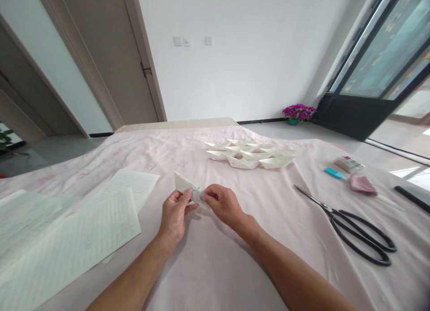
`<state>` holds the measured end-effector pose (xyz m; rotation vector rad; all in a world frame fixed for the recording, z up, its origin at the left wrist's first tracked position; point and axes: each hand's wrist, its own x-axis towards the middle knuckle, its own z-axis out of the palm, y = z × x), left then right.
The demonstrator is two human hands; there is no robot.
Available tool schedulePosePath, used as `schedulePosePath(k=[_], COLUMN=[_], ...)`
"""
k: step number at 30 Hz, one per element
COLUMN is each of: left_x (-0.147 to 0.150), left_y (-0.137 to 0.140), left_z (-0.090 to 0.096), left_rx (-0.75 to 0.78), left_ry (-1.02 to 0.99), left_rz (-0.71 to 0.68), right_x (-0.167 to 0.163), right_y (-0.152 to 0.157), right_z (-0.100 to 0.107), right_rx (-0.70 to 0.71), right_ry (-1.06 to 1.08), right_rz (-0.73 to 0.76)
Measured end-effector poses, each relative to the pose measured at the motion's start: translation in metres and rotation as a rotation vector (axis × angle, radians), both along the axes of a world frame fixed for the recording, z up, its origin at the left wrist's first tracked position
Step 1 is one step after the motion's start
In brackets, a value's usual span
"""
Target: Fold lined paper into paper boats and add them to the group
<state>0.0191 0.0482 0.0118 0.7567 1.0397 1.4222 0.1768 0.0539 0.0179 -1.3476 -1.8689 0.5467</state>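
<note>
Between my two hands is a small piece of folded paper (183, 182), held above the pink cloth; one pointed white flap sticks up on its left. My left hand (175, 215) pinches its left side between thumb and fingers. On the right side, my right hand (222, 204) grips the paper with thumb and forefinger. The exact folds between the fingertips are partly hidden. Beyond my hands, several folded paper boats (243, 162) stand grouped in rows on the cloth.
Lined paper sheets (110, 226) lie at the left. To the right are black-handled scissors (331, 210), a blue-sleeved eraser (333, 172), a small box (349, 164), a pink item (362, 185) and a dark flat object (413, 198). The pink floral cloth (215, 275) is wrinkled.
</note>
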Motion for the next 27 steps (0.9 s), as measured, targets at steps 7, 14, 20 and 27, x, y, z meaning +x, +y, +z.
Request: schedulePosePath(k=[7,14,20,27], left_x=[0.010,0.010,0.006,0.006], left_y=[-0.005,-0.007,-0.004,-0.003], left_z=[-0.002,-0.002,-0.002,-0.001], left_rx=[0.004,0.007,0.003,-0.015], left_ry=[-0.039,-0.033,0.030,0.036], left_rz=[0.005,-0.062,-0.031,0.031], right_x=[-0.004,-0.002,0.001,0.002], right_y=[-0.005,-0.004,-0.002,0.000], right_z=[0.009,0.007,0.007,0.001], right_rx=[0.035,0.011,-0.008,-0.085], right_ry=[-0.054,0.049,-0.052,-0.065], right_rz=[-0.038,0.013,0.015,0.023])
